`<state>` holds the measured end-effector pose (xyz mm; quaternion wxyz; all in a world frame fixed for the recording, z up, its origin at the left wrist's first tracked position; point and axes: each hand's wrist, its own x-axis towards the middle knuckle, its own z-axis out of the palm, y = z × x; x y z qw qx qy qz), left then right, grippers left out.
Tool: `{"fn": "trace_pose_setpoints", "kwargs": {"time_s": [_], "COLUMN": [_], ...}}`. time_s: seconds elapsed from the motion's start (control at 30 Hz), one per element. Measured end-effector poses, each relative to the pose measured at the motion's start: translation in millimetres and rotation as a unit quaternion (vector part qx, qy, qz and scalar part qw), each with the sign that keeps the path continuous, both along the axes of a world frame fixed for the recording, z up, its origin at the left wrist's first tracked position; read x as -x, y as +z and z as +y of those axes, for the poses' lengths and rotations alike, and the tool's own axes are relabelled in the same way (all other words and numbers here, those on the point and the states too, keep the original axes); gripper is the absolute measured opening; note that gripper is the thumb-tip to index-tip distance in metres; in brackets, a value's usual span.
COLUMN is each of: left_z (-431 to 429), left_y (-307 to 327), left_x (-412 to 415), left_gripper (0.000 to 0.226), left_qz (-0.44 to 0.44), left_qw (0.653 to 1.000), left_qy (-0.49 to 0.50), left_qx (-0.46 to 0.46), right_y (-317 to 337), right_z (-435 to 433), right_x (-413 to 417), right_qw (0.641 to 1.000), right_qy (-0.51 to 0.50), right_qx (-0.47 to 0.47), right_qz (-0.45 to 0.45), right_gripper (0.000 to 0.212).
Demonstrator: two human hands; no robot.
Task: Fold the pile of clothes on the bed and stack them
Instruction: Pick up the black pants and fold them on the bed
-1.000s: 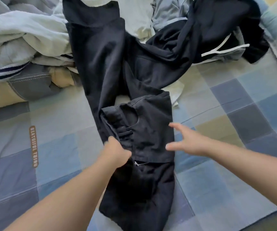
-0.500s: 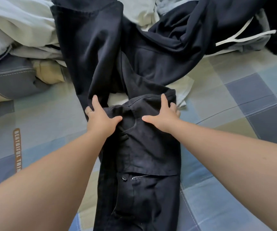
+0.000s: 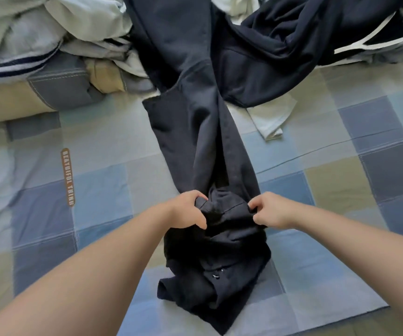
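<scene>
Before you lies a sheet [image 3: 98,209] checked in pale blue, dark blue, grey and olive squares, lightly creased. On its left part you see a narrow brown label [image 3: 67,177] running lengthwise, its pale capitals reading roughly "BEAUTIFUL THING". A thin line [image 3: 316,154] crosses the right part. At the lower right the sheet's edge runs slantwise beside a dull surface [image 3: 340,329].

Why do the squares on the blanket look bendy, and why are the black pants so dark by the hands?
Head view: the wide-angle lens bows the lines of the checked bedsheet near the edges; the black pants between the left hand and right hand are underexposed, so folds vanish; light is soft, with no glare.
</scene>
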<state>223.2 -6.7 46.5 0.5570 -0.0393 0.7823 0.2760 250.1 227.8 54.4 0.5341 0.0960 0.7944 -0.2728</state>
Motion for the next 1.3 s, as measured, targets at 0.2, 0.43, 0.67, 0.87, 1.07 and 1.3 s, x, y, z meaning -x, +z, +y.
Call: {"fn": "trace_pose_setpoints", "kwargs": {"time_s": [0.2, 0.43, 0.67, 0.87, 1.07, 1.3], "left_z": [-17.8, -22.4, -6.5, -9.0, -21.1, -60.8], "left_y": [3.0, -48.3, -83.9, -39.3, 89.6, 324.4], "left_x": [3.6, 58.4, 68.0, 44.2, 57.0, 34.1], "left_gripper": [0.044, 0.095, 0.054, 0.023, 0.014, 0.013], "left_qz": [0.015, 0.138, 0.173, 0.125, 0.158, 0.246], "left_qw": [0.991, 0.918, 0.859, 0.889, 0.889, 0.851], "left_qy": [0.133, 0.36, 0.482, 0.437, 0.416, 0.428], "left_qx": [-0.026, 0.09, 0.025, -0.047, -0.108, -0.178], "right_y": [10.7, -18.6, -60.6, -15.3, 105.9, 306.6], "right_z": [3.8, -41.9, -62.6, -41.3, -40.0, -66.0], "right_x": [23.6, 104.4, 122.5, 93.0, 62.9, 1.1], "right_qw": [0.993, 0.949, 0.956, 0.943, 0.9, 0.851], "right_qy": [-0.094, -0.217, -0.185, -0.19, -0.262, -0.317], "right_qx": [0.016, -0.031, -0.028, 0.052, 0.103, 0.131], "right_qz": [0.062, 0.228, 0.226, 0.269, 0.334, 0.397], "right_gripper": [0.028, 0.108, 0.063, 0.022, 0.023, 0.05]}}
